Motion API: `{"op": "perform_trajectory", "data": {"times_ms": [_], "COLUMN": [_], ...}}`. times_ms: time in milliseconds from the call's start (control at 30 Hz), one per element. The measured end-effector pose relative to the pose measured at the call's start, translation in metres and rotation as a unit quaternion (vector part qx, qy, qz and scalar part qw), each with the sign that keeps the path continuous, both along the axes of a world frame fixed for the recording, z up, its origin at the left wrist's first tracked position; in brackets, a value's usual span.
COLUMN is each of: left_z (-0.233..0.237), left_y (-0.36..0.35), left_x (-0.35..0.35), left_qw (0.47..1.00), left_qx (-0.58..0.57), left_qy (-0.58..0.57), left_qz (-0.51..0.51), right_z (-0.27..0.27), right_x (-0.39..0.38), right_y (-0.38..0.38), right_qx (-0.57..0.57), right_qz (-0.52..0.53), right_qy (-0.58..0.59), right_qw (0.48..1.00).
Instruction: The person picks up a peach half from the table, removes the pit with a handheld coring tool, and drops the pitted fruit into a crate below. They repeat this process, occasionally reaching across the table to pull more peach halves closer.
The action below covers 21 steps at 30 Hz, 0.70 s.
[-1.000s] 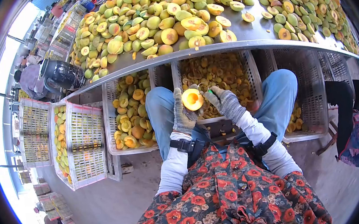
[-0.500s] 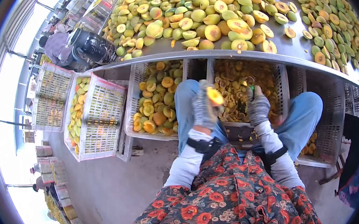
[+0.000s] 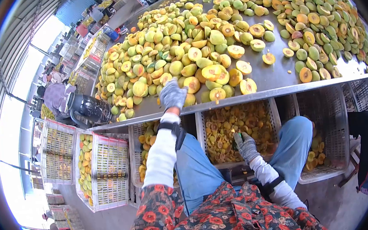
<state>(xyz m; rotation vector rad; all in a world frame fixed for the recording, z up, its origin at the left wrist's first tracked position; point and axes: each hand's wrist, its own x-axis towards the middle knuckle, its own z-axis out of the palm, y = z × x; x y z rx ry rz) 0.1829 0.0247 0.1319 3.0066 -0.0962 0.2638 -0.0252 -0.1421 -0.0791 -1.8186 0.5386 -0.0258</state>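
My left hand (image 3: 174, 96), in a grey knit glove, reaches over the table's near edge to the pile of halved peaches (image 3: 194, 54). Its thumb and fingers look apart, with a peach half (image 3: 166, 78) just beyond the fingertips. My right hand (image 3: 247, 147), gloved the same way, is closed around a small tool with a green part (image 3: 240, 135); most of it is hidden in the fingers. That hand is above a crate (image 3: 200, 135) of peach scraps and pits (image 3: 224, 127) between my knees.
The metal table (image 3: 271, 74) carries more peach halves on the right. Under its edge, a crate of peach halves (image 3: 145, 146) stands left of my leg. Further left is another filled white crate (image 3: 110, 172). More crates (image 3: 322, 117) stand right. A person (image 3: 57, 99) is at the far left.
My left hand has moved from above the crates up to the pile, and the peach half it held is gone from it. My right hand stays above the scrap crate. The view has shifted.
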Motion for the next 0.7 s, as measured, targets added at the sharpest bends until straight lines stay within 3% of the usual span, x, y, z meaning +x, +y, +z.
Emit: {"op": "perform_trajectory", "data": {"times_ms": [33,100,167,200,267,300,367,400,433,500,567,633,700], "left_z": [-0.005,-0.019,-0.012,-0.019,-0.015,-0.013,-0.008,-0.02,0.004,0.008,-0.006,-0.016,-0.02], "left_y": [-0.014,-0.038,-0.04,-0.03,-0.018,-0.012,0.002,0.015,0.02,0.025,0.029,0.021,-0.001], "left_x": [0.017,0.023,0.018,0.021,0.009,0.0,-0.02,-0.02,-0.049,-0.082,-0.103,-0.121,-0.14], "left_qw": [0.996,0.993,0.995,0.998,0.994,0.994,0.917,0.801,0.644,0.434,0.399,0.449,0.438], "left_qx": [0.041,0.106,0.079,0.012,-0.097,-0.096,-0.364,-0.587,-0.76,-0.887,-0.898,-0.867,-0.878], "left_qy": [0.082,0.045,0.05,0.037,-0.034,-0.038,-0.146,-0.09,0.067,0.152,0.164,0.148,0.136], "left_qz": [-0.003,0.004,-0.023,-0.042,-0.045,-0.042,-0.069,-0.069,-0.065,-0.053,-0.084,-0.154,-0.135], "right_z": [-0.004,0.015,0.033,0.043,0.03,0.026,0.031,0.029,0.025,0.045,0.102,0.164,0.191], "right_x": [0.003,0.005,0.002,0.002,-0.002,-0.001,-0.002,-0.002,-0.005,-0.003,0.0,-0.004,-0.008], "right_y": [-0.004,-0.011,-0.012,-0.011,-0.007,-0.006,-0.009,-0.01,-0.011,-0.014,-0.008,0.008,0.025], "right_qx": [0.028,0.023,-0.07,-0.093,-0.079,-0.065,-0.025,0.009,0.045,-0.108,-0.078,0.007,-0.008], "right_qz": [-0.004,-0.002,-0.008,0.005,0.027,0.047,0.052,0.028,0.004,0.027,0.081,0.091,0.102], "right_qy": [0.019,0.059,0.051,0.063,0.047,0.026,0.018,-0.026,-0.067,-0.113,-0.111,-0.205,-0.275], "right_qw": [0.999,0.998,0.996,0.994,0.995,0.996,0.998,0.999,0.997,0.987,0.988,0.974,0.956]}}
